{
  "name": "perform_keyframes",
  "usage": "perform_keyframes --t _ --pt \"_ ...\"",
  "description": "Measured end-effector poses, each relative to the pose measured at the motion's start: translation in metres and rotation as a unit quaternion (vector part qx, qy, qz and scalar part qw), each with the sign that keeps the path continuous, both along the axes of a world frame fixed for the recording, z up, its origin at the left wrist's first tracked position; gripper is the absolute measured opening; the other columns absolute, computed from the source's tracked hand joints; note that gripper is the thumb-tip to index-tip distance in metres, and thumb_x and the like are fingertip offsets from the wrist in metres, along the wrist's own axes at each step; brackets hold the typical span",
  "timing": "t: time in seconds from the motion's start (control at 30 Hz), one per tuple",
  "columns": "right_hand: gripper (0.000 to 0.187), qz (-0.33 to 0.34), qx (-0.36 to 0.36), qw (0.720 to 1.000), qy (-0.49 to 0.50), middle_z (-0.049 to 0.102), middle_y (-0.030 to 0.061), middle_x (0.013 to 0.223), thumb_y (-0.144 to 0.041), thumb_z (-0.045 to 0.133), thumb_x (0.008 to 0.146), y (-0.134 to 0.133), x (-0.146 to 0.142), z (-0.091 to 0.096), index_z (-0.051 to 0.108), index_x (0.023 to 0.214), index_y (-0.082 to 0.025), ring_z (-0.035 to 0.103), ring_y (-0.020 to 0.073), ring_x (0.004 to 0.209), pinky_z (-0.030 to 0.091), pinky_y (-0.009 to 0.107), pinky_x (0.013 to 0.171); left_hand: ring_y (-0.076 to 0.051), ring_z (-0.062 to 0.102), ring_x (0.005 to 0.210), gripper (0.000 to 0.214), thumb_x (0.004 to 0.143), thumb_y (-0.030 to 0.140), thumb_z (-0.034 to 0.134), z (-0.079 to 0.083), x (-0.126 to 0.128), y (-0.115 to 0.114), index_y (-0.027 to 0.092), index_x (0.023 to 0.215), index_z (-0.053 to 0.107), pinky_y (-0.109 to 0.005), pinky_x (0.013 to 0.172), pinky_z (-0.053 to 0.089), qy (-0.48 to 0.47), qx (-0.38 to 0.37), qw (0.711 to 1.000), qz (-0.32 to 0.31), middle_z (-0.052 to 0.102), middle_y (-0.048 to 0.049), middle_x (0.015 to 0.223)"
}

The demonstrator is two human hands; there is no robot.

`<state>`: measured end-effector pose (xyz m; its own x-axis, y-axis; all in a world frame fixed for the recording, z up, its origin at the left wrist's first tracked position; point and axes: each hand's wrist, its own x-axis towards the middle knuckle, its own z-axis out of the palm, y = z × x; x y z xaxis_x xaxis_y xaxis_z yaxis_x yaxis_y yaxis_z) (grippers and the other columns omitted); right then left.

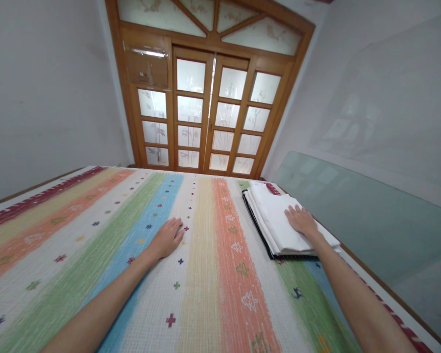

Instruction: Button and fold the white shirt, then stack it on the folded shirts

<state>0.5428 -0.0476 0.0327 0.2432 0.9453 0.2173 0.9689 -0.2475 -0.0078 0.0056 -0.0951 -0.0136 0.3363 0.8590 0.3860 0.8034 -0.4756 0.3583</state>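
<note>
A folded stack of white cloth (274, 215) with a dark edge along its underside lies at the right side of the striped bed cover (202, 274). A small dark red patch shows near the far edge of the stack. My right hand (301, 219) lies flat on top of the white cloth, fingers spread. Near the middle of the bed cover, my left hand (168, 238) rests palm down on a pale stripe, its fingers partly stretched and nothing in them.
Along the right wall stands a pale green panel (367, 206) beside the bed's edge. Wooden sliding doors (210, 113) with frosted panes are beyond the far edge. A plain wall (51, 88) rises on the left.
</note>
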Motion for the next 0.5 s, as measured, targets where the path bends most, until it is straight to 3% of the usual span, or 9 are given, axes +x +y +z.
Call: perform_keyframes --t 0.2,0.33,0.43,0.5 --pt "0.057 -0.049 -0.009 0.998 0.038 0.037 0.0195 0.149 -0.046 0.026 0.096 0.001 0.007 0.002 0.045 0.138 -0.012 0.032 0.0356 0.138 0.026 0.053 0.110 -0.028 0.046 0.128 0.034 0.091 0.035 0.036 0.002 0.001 -0.001 0.017 0.112 0.057 -0.048 0.110 0.033 0.018 -0.008 1.000 0.000 0.057 -0.0143 0.131" --pt "0.056 -0.080 -0.016 0.992 0.091 0.035 0.0198 0.150 -0.047 0.032 0.093 0.005 0.003 0.012 0.049 0.135 -0.015 0.029 0.0419 0.138 0.017 0.064 0.109 -0.028 0.047 0.127 0.032 0.091 0.034 0.037 0.003 0.002 -0.001 0.017 0.110 0.057 -0.048 0.109 0.034 0.024 0.002 1.000 -0.002 0.058 -0.0140 0.129" --pt "0.057 -0.071 0.004 0.993 0.093 0.036 0.0209 0.149 -0.047 0.032 0.092 0.010 -0.013 0.023 0.049 0.135 -0.015 0.028 0.0443 0.138 0.013 0.071 0.106 -0.027 0.050 0.122 0.029 0.091 0.032 0.038 0.003 0.002 -0.001 0.018 0.108 0.056 -0.047 0.108 0.037 0.033 0.014 0.999 -0.005 0.060 -0.0132 0.123" --pt "0.062 -0.031 0.016 0.996 0.077 0.032 0.0219 0.151 -0.050 0.030 0.092 0.011 -0.033 0.029 0.046 0.138 -0.011 0.026 0.0426 0.139 0.017 0.066 0.108 -0.027 0.052 0.119 0.027 0.091 0.032 0.038 0.004 0.002 -0.001 0.018 0.106 0.056 -0.046 0.107 0.038 0.036 0.021 0.999 -0.008 0.061 -0.0127 0.120"
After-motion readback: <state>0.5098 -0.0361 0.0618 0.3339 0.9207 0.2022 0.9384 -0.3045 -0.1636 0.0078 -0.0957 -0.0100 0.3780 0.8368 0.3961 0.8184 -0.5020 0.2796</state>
